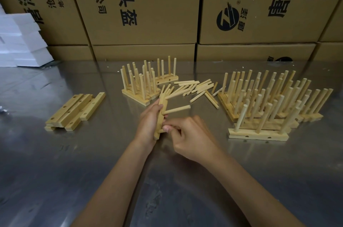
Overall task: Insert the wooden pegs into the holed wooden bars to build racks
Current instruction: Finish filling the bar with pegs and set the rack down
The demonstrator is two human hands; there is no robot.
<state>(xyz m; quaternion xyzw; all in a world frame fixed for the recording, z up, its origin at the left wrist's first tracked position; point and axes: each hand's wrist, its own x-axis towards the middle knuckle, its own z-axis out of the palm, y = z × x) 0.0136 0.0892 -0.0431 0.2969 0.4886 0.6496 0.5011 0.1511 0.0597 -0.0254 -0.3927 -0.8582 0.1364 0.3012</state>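
Right hand point(193, 137) grip pinches a peg point(163, 130) at the holed bar point(161, 119); left hand point(149, 123) grip clamps that bar above the bench point(92, 152).

"有限公司", "头盔" on cardboard boxes point(141, 4)

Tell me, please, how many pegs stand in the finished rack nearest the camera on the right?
3, all in the rack: left peg near its left end, middle peg at the centre, right peg near its right end. None appears hidden.

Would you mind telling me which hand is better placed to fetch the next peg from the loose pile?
Right hand: the pile lies on its side, while the left hand holds the bar.
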